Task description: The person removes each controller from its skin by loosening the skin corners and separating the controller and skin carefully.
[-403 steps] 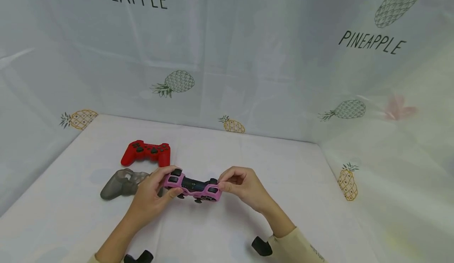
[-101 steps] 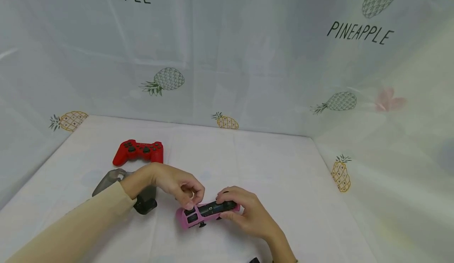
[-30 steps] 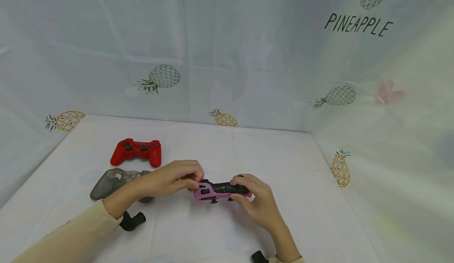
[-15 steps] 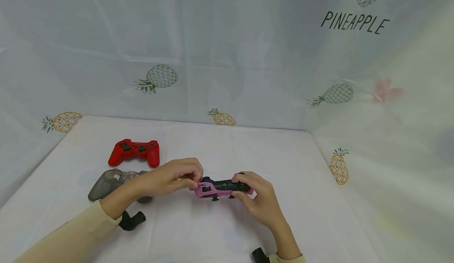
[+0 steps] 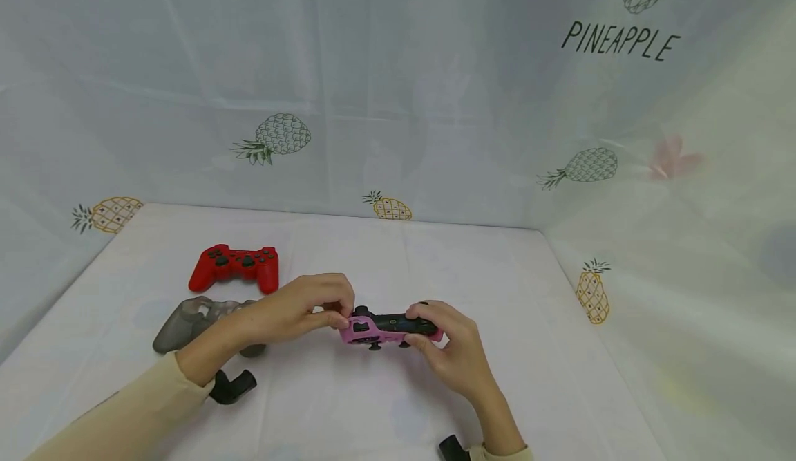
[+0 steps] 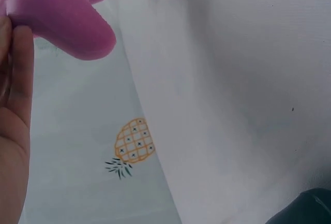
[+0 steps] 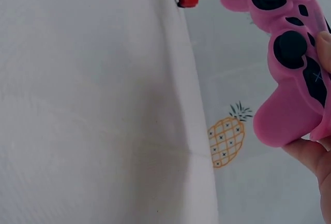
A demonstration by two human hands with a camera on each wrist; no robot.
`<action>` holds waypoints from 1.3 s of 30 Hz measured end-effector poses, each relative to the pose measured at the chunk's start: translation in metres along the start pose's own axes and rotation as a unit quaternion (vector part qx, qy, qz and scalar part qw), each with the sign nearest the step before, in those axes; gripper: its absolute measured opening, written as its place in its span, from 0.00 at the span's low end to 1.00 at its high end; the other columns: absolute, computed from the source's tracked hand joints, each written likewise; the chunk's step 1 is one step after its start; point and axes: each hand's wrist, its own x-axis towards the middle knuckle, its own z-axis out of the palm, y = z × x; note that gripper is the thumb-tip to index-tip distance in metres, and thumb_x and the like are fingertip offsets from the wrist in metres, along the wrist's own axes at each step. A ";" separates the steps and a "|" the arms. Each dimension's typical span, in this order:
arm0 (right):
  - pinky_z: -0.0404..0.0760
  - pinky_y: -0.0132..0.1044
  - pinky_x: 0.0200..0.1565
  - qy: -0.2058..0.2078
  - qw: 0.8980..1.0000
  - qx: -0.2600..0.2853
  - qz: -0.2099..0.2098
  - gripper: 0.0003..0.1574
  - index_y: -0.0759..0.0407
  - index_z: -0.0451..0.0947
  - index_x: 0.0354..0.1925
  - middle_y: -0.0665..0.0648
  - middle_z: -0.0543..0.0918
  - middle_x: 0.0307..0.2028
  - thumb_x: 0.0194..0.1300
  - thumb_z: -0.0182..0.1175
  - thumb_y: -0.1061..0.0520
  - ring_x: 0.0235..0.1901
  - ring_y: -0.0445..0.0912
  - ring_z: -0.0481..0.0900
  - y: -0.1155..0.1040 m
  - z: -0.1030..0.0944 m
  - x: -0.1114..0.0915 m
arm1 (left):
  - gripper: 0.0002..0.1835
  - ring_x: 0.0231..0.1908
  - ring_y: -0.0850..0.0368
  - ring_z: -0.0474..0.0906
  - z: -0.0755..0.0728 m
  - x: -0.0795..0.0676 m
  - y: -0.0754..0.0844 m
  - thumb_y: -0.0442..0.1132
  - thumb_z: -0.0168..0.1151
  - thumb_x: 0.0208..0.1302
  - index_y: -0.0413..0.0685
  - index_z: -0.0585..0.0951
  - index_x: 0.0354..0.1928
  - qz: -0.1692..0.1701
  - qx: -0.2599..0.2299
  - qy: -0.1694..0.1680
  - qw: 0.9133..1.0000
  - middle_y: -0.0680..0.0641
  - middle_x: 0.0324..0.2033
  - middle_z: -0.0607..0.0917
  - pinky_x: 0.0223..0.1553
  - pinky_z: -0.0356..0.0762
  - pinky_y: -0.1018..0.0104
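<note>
A black game controller (image 5: 398, 323) in a pink rubbery sleeve (image 5: 361, 331) is held above the table, its top edge towards the head camera. My left hand (image 5: 311, 309) pinches the sleeve at the controller's left end with thumb and fingers. The right hand (image 5: 450, 343) grips the other end, thumb below and fingers over the top edge. In the right wrist view the controller's face shows, with its thumbsticks and the pink grip (image 7: 289, 115); a fold of the sleeve stands out beside that hand. The left wrist view shows fingers (image 6: 21, 69) against the pink grip (image 6: 77, 27).
A red game controller (image 5: 267, 271) lies at the back left of the white-covered table (image 5: 348, 406). In front of it lies a smoky grey controller (image 5: 180, 326), partly behind the left forearm. Pineapple-print cloth (image 5: 435, 101) hangs around the back and sides. Black wrist mounts (image 5: 233, 386) stick out from the sleeves.
Earlier the left hand gripped the left end while the right pinched the other; they have since swapped roles. Since 3.4 s ago, the controller has risen and moved right. The last second shows only slight shifts.
</note>
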 end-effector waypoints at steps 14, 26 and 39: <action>0.75 0.32 0.35 0.001 1.000 -0.003 0.014 0.23 0.50 0.84 0.51 0.51 0.87 0.46 0.60 0.78 0.65 0.37 0.43 0.78 0.002 0.005 -0.004 | 0.09 0.40 0.61 0.86 0.002 0.004 -0.001 0.42 0.77 0.64 0.65 0.85 0.40 -0.137 -0.098 0.013 0.986 0.60 0.37 0.88 0.50 0.85 0.63; 0.77 0.32 0.36 0.000 1.000 -0.004 0.025 0.22 0.49 0.85 0.51 0.50 0.87 0.47 0.61 0.78 0.63 0.40 0.44 0.80 0.001 0.006 -0.007 | 0.12 0.46 0.65 0.86 0.000 0.006 0.001 0.38 0.76 0.67 0.67 0.84 0.43 -0.121 -0.062 -0.004 0.991 0.64 0.42 0.87 0.51 0.85 0.64; 0.77 0.34 0.32 0.018 1.000 -0.014 0.020 0.21 0.50 0.84 0.51 0.51 0.87 0.45 0.62 0.78 0.62 0.36 0.43 0.79 0.002 0.012 -0.006 | 0.13 0.52 0.62 0.83 -0.003 0.015 0.003 0.44 0.71 0.73 0.59 0.82 0.56 -0.065 -0.009 0.000 0.998 0.60 0.53 0.84 0.52 0.85 0.64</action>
